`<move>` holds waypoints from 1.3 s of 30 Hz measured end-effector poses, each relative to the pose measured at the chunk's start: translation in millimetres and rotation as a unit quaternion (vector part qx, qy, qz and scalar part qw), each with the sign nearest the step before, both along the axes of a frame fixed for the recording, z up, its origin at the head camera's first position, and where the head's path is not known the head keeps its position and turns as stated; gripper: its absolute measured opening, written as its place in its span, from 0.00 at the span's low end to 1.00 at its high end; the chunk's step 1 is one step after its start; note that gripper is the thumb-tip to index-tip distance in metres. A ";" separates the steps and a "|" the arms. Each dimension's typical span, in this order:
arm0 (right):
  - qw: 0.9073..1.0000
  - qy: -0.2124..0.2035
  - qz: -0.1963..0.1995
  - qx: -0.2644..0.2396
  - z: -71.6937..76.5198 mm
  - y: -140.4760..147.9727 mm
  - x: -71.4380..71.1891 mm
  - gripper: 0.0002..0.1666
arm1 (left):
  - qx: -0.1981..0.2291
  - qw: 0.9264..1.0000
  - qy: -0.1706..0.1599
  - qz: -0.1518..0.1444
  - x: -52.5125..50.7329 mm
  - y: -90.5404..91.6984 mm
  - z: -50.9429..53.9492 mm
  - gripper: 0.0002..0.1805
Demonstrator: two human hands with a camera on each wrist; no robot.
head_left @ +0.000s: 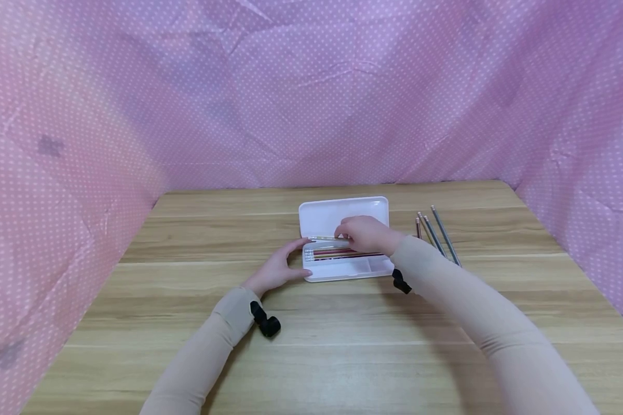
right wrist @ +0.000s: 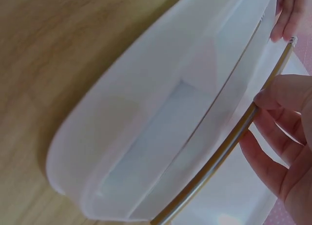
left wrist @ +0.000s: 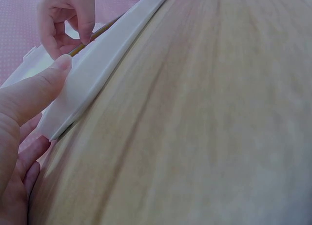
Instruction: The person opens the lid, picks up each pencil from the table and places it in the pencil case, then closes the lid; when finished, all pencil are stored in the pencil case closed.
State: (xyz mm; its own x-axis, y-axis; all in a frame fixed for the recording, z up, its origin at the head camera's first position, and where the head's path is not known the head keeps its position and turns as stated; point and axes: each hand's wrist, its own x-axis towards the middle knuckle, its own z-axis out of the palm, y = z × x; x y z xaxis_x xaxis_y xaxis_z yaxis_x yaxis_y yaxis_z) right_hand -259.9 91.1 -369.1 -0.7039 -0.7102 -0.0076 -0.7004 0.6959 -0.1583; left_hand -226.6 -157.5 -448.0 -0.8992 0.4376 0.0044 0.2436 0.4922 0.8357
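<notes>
A white pencil case [head_left: 337,271] lies on the table with its lid [head_left: 322,214] tilted back. Several pencils [head_left: 332,253] lie side by side in its long rear compartment. Between thumb and fingers my right hand [head_left: 366,231] pinches a gold-and-silver pencil [right wrist: 214,159], held just above the case near the hinge side. My left hand [head_left: 277,268] spans the left end of the case, thumb at the front edge and fingers at the back corner. In the left wrist view, the left thumb [left wrist: 41,91] rests against the case wall [left wrist: 92,79].
To the right of the case, several loose pencils [head_left: 445,233] lie on the wooden table [head_left: 213,230], partly hidden by the right forearm. Pink dotted cloth [head_left: 311,104] hangs behind the table and along both sides. A black strap [head_left: 265,320] sits on the left wrist.
</notes>
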 end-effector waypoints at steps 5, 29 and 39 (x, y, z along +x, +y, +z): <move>1.000 0.006 0.010 0.000 -2.0 1.1 -0.4 0.17 | -0.003 1.000 0.002 -0.001 0.2 -0.2 0.4 0.44; 0.997 0.048 -0.019 0.057 -13.9 -16.1 7.3 0.14 | -0.006 1.000 0.005 -0.003 0.0 1.9 3.5 0.43; 0.998 0.040 -0.041 0.032 -20.8 -14.1 4.7 0.14 | -0.005 1.000 -0.007 0.005 2.1 1.5 2.5 0.43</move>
